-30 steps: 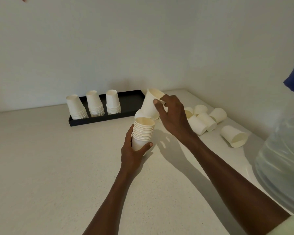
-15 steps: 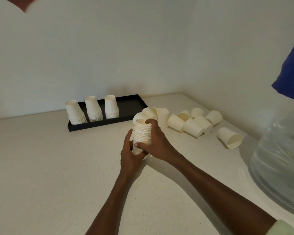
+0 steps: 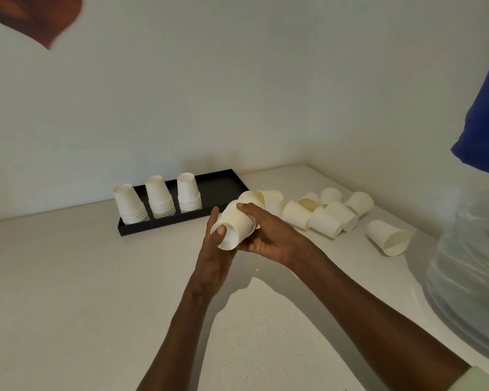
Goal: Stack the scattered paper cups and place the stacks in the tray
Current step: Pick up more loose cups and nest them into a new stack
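Gripping cup stack (image 3: 235, 224) (tilted), both hands, near tray (image 3: 223, 182) edge

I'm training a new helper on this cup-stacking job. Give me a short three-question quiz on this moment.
1. How many cup stacks stand in the black tray?
2. True or false: the stack in hand is held by the left hand alone.
3. The loose cups lie: A) in the tray, B) on the counter right of the tray, C) on the floor.

Key: 1) three; 2) false, the right hand grips it too; 3) B.
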